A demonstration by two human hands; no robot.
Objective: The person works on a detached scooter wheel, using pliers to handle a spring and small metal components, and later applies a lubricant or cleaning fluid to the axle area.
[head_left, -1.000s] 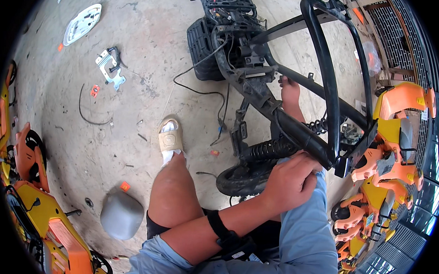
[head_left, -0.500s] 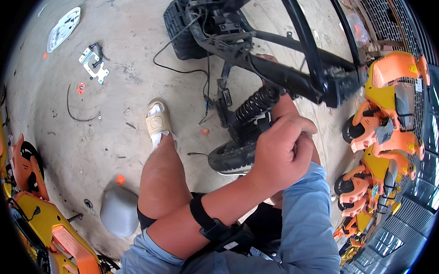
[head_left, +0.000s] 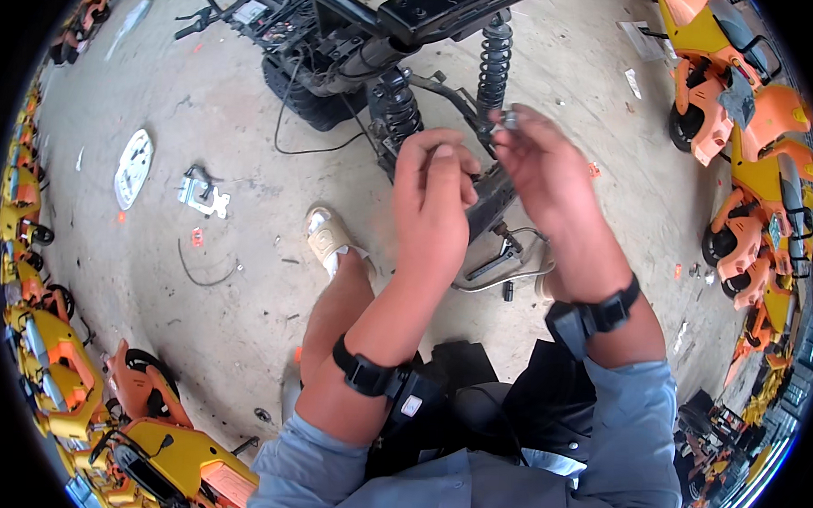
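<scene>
The right hand (head_left: 548,165) pinches a small silvery metal part (head_left: 510,120); the left hand (head_left: 436,188) curls apart, contents unclear. Handling it likely calls for steadiness.

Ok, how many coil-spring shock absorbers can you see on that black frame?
2. The left shock is just beyond the left hand; the right shock stands beyond the right hand. Others could be hidden.

Worn on the head, one wide fisheye camera looks down, near the forearms (head_left: 595,252), farther from the floor (head_left: 257,173).
</scene>
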